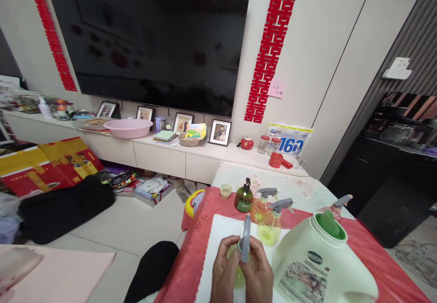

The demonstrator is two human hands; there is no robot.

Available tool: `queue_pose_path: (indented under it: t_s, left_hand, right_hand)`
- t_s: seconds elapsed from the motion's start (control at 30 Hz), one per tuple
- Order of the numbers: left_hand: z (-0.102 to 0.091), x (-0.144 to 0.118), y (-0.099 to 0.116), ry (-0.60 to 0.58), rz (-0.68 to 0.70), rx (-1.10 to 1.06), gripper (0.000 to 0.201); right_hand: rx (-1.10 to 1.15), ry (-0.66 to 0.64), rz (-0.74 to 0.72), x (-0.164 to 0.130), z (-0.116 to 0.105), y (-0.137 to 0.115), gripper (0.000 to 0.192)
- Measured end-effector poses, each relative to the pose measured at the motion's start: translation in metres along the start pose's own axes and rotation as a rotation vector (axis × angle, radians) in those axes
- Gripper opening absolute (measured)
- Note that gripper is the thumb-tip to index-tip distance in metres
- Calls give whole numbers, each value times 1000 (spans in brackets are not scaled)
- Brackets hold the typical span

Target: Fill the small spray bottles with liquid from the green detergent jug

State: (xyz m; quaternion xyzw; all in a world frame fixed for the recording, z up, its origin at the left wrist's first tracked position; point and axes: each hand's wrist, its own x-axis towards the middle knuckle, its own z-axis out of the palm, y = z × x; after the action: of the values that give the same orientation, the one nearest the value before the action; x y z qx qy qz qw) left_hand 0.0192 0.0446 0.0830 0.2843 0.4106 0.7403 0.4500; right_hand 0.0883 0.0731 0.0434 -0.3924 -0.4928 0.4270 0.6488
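Hands (241,269) cupped together — gripping spray bottle (243,248) upright.

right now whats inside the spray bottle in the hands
Yellow-green liquid shows through the clear spray bottle, held by the left hand and right hand with its grey trigger head on top. The fingers cover most of the body, so the fill level cannot be seen.

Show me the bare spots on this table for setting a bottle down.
Bare white mat lies left of the spray bottles, ahead of both hands. The lace cloth behind the green pump bottle is free. Crowded: around the big jug.
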Motion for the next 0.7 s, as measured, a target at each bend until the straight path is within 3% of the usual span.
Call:
queue_pose_path:
  t_s: [0.17,0.33,0.53,0.7]
  left_hand:
    - [-2,0,-2,-34,75,123,50]
    - [0,1,-2,-25,57,154,47]
    - [-1,3,-6,-17,83,175,49]
    - [-11,7,-19,-60,65,153,55]
  right_hand:
    - [-24,41,41,-3,0,11,46]
    - [-41,29,52,0,-4,20,49]
    - [4,-4,6,-2,-12,15,50]
    - [44,-214,62,3,-28,10,56]
